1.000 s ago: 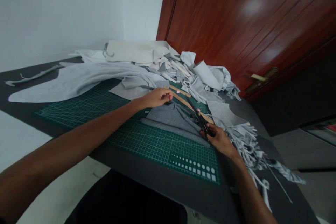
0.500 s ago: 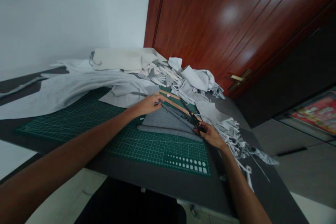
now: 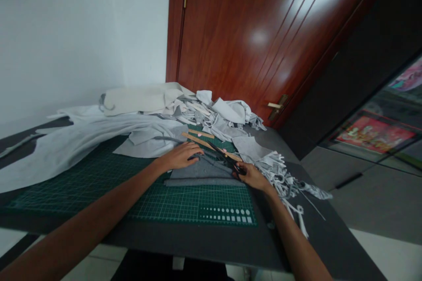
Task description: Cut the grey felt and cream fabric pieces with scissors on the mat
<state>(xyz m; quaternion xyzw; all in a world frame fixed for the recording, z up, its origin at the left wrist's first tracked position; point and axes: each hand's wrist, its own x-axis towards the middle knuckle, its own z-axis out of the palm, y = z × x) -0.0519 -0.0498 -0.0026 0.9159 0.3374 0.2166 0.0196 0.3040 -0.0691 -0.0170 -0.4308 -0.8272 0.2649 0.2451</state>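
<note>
A folded piece of dark grey fabric (image 3: pixel 206 174) lies on the green cutting mat (image 3: pixel 108 184). My left hand (image 3: pixel 180 156) rests on the fabric's far left edge, fingers curled down, pinching it. My right hand (image 3: pixel 251 175) grips the handles of black scissors (image 3: pixel 224 156), whose blades point away to the left along the fabric's right side. A wooden ruler (image 3: pixel 206 144) lies just beyond the scissors.
A heap of light grey fabric pieces (image 3: pixel 148 114) covers the far half of the dark table (image 3: pixel 211 241). Cut strips (image 3: pixel 285 180) hang near the right edge. A red-brown door (image 3: pixel 250 39) with a handle (image 3: pixel 276 106) stands behind. Grey floor lies to the right.
The camera has tipped up and turned right, so table and hands sit lower in view. My left hand slid nearer along the fabric edge. My right hand still holds the scissors.
</note>
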